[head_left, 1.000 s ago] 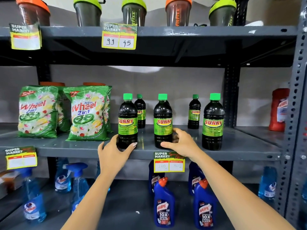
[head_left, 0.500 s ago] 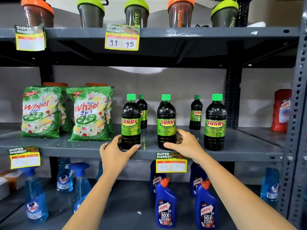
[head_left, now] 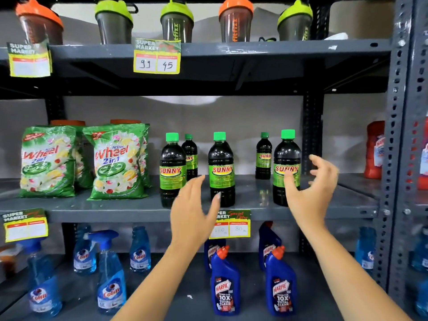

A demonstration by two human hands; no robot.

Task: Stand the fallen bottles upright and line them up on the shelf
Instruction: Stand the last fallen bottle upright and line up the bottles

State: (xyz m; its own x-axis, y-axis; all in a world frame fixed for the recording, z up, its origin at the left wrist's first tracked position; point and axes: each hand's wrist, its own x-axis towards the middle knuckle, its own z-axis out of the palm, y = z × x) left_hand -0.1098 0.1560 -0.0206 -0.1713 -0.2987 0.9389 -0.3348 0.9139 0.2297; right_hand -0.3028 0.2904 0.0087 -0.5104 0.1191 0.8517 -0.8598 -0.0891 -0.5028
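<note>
Three dark Sunny bottles with green caps stand upright along the front of the grey middle shelf (head_left: 115, 208): the left bottle (head_left: 171, 167), the middle bottle (head_left: 221, 167) and the right bottle (head_left: 286, 158). Two smaller Sunny bottles stand behind them, one behind the left bottle (head_left: 190, 154), one near the right (head_left: 263, 156). My left hand (head_left: 193, 212) hovers open between the left and middle bottles, holding nothing. My right hand (head_left: 310, 191) is open with spread fingers, just in front and right of the right bottle, partly covering its lower side.
Green Wheel detergent bags (head_left: 115, 161) stand left on the same shelf. A red bottle (head_left: 374, 149) sits far right past the upright post (head_left: 312, 135). Shaker cups (head_left: 177, 22) line the top shelf. Blue Harpic bottles (head_left: 224, 283) and Colin sprays (head_left: 111, 274) fill the bottom shelf.
Both hands let go of the left and middle bottles. My left hand moved right and opened; my right hand moved over to the right bottle.
</note>
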